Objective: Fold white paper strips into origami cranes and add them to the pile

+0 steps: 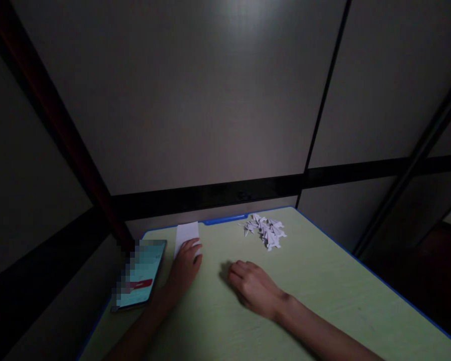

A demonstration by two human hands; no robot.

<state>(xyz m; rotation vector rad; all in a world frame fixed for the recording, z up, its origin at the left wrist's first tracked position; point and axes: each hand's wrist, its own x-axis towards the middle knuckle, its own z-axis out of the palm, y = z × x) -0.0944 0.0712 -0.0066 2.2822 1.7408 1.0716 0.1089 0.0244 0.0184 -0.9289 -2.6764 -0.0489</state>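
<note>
My left hand lies on a small stack of white paper near the far left of the pale green table, its fingers stretched flat over the sheet's near edge. My right hand rests palm down in the middle of the table with fingers loosely curled and nothing visibly in them. A pile of several folded white paper figures sits at the far edge, beyond my right hand and apart from it.
A phone with a lit teal screen lies at the table's left edge, just left of my left wrist. The table has a blue rim. Grey wall panels with dark strips rise right behind it.
</note>
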